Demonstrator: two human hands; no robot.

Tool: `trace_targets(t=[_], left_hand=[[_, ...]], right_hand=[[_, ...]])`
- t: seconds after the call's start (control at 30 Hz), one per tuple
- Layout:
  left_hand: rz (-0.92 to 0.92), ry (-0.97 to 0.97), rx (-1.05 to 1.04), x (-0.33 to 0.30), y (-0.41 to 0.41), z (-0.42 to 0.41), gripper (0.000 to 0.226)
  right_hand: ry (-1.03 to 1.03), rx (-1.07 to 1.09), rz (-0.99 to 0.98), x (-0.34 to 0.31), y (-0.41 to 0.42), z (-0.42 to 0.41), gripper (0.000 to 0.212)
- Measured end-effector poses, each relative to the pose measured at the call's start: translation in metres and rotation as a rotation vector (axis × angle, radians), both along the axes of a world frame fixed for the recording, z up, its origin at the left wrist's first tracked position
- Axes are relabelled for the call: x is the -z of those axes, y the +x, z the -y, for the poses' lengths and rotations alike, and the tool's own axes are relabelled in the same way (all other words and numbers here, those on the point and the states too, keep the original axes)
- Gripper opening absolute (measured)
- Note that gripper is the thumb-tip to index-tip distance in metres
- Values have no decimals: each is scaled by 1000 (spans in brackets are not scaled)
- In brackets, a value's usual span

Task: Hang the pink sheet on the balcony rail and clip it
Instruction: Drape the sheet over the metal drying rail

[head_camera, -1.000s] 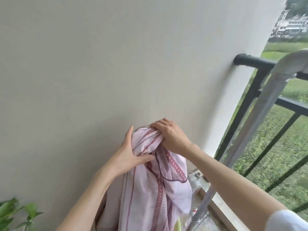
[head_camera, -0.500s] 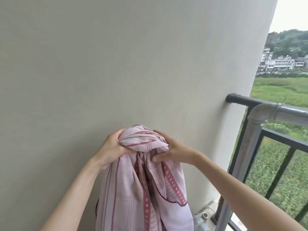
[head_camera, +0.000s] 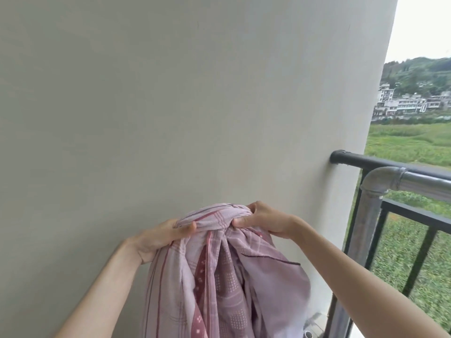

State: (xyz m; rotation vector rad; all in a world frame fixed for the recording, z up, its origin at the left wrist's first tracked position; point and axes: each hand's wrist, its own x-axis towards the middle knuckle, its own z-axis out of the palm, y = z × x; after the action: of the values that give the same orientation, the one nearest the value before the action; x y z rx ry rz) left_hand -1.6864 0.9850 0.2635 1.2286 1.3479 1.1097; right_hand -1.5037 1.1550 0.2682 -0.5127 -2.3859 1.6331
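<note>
Meanwhile both hands' fingers clamp the bunched pink sheet (head_camera: 219, 269), seemingly apart from the rail (head_camera: 390, 164).

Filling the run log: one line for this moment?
sheet: bunched, off rail | left hand: grips sheet | right hand: grips sheet

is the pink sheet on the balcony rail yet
No, the pink sheet is bunched in the left hand and right hand, apart from the balcony rail.

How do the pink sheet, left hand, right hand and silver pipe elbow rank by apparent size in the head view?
1. pink sheet, by far the largest.
2. left hand and right hand: look alike, unranked.
3. silver pipe elbow, smallest, though farther away.
</note>
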Motion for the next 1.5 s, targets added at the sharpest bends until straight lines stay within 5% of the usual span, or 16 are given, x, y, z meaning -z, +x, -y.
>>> trace_targets(t=[0.3,0.47,0.63,0.77,0.97,1.13,1.37,1.5], left_hand=[[177,-14,-357,-5,11,-24,84],[249,-28,-441,-1,31,-36,64],[210,-7,-340,-12,47,-45,49],[198,58,-280,-27,52,-48,56],[129,253,-211,-88,62,-42,35],[55,458,-169,-146,81,-39,27],[141,507,50,-175,108,-49,32],[113,515,132,-181,132,-59,42]], right_hand=[[454,544,-118,-21,-4,11,24],[-30,486,-43,-6,17,30,49],[9,488,83,-3,18,29,68],[-105,440,-46,-36,19,31,48],[-221,399,-181,-95,23,29,45],[-67,453,-279,-156,34,32,38],[37,488,-330,-192,82,38,57],[-123,499,-425,-190,115,42,66]])
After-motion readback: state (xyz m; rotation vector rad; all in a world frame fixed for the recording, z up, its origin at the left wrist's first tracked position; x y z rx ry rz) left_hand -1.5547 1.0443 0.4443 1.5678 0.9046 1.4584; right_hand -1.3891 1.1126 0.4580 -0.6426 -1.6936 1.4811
